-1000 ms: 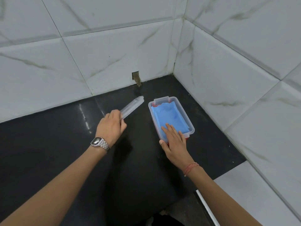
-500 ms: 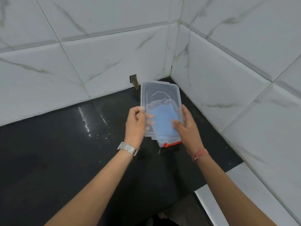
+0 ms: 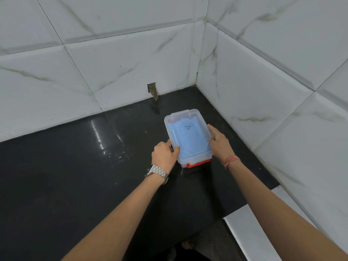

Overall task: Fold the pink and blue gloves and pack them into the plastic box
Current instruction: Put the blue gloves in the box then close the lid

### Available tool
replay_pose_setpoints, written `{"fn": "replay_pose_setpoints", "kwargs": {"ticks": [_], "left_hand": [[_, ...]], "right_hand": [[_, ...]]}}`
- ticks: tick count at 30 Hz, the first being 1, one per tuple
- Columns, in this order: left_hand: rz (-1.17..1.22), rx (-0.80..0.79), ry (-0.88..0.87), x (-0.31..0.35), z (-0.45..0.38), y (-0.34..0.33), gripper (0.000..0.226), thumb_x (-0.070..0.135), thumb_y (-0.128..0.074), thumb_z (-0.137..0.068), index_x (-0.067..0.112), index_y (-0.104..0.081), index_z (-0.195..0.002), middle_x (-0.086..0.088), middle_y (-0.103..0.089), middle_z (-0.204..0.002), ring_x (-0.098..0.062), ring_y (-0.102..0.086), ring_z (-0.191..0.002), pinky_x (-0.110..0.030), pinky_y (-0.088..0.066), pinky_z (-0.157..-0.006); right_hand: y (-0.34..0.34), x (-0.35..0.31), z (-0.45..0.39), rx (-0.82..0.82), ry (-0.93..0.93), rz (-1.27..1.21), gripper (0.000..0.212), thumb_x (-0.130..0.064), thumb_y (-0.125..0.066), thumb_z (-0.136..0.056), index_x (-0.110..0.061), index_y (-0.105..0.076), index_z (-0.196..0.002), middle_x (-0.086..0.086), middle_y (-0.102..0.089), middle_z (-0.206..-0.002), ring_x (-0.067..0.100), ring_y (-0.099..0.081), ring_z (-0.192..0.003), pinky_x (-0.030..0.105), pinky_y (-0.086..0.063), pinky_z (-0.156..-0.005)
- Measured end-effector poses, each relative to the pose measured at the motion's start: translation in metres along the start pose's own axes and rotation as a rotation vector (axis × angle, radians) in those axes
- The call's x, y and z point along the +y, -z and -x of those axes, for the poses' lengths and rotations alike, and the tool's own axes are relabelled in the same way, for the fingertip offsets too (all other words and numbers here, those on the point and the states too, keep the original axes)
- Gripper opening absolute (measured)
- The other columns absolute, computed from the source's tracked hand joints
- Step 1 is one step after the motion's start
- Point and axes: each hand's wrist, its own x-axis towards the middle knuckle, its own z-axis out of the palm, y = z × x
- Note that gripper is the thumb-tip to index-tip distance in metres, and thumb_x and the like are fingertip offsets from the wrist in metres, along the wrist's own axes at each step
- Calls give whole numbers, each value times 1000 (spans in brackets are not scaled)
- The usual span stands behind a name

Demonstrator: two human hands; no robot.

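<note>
A clear plastic box (image 3: 195, 163) with an orange clasp at its near end sits on the black counter (image 3: 75, 176). Its translucent lid (image 3: 177, 117) lies flat on top, and the folded blue glove (image 3: 190, 140) shows through it. No pink glove can be made out. My left hand (image 3: 164, 157) grips the lid's near left corner, thumb on top. The lid's right edge is held by my right hand (image 3: 219, 142), fingers curled over the rim.
White marble-look tiled walls (image 3: 263, 81) meet in a corner just behind and to the right of the box. A small hole in the back wall (image 3: 152, 89) sits at counter level. The counter's near right edge (image 3: 250, 202) drops to a light ledge.
The lid, held by my left hand off to the left a second ago, was carried over the box with both hands and now rests flat on it.
</note>
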Motion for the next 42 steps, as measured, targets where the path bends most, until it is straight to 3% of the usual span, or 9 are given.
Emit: {"fn": "replay_pose_setpoints", "kwargs": {"ticks": [7,10,14,19,23,29,33,38,42], "left_hand": [[58,-21,47,1,-6,-6,31,35,-54,-93,7,-65,-91,-7,-62,-75,-21,-60,-68,-33,-51,-64],[431,-94,178,-4,-9,-9,25,31,-58,-92,15,-67,-109,-8,-72,-86,-20,-69,-75,-35,-58,-72],[888,-194,429,-8,-10,-14,22,26,-66,-88,14,-63,-106,-12,-71,-92,-17,-62,-68,-27,-55,-62],[864,-196,443,-22,-10,-17,20,28,-69,-85,14,-58,-95,-8,-67,-81,-12,-56,-55,-23,-49,-51],[893,-177,437,-23,-25,-12,21,30,-67,-86,16,-59,-99,-7,-70,-91,-12,-62,-64,-23,-52,-56],[916,-103,438,-13,-72,-2,18,32,-63,-89,15,-60,-94,-7,-67,-88,-16,-60,-71,-38,-59,-78],[834,-86,443,-6,-104,5,20,33,-68,-84,16,-61,-92,-10,-70,-99,-27,-70,-88,-45,-58,-80],[668,-233,430,7,-130,9,42,50,-69,-79,15,-67,-103,-3,-70,-95,-20,-69,-84,-38,-56,-82],[599,-305,490,16,-140,11,52,60,-71,-70,16,-66,-97,-3,-69,-92,-20,-67,-84,-36,-55,-84]], "right_hand": [[4,1,-5,-11,21,33,54,-2,-36,-98,-20,-36,-148,3,-46,-145,20,-47,-127,41,-39,-106],[3,7,-6,-16,16,25,55,-1,-34,-97,-20,-35,-149,2,-44,-148,21,-44,-132,41,-37,-109],[3,10,-7,-34,-4,-64,53,-4,-37,-99,-21,-35,-149,-1,-45,-147,16,-47,-126,41,-40,-107],[1,18,-4,-72,-17,-107,48,-5,-45,-97,-25,-45,-141,-20,-57,-116,2,-57,-98,26,-49,-89],[7,15,-17,-55,-117,-168,34,-17,-57,-94,-18,-58,-128,-4,-64,-117,9,-62,-100,23,-53,-77],[9,-7,-59,-32,-113,-176,21,-26,-59,-92,-15,-71,-106,-4,-69,-91,6,-60,-75,22,-47,-65],[0,-30,-88,-51,-109,-131,15,-31,-67,-84,-18,-72,-89,-4,-66,-79,6,-55,-65,20,-40,-54],[-16,-47,-120,-84,-217,-97,36,-45,-70,-81,-11,-64,-92,4,-62,-101,14,-59,-79,26,-45,-69],[-24,-49,-131,-144,-298,-77,51,-48,-70,-80,-10,-65,-114,10,-66,-112,24,-63,-100,36,-50,-82]]}}
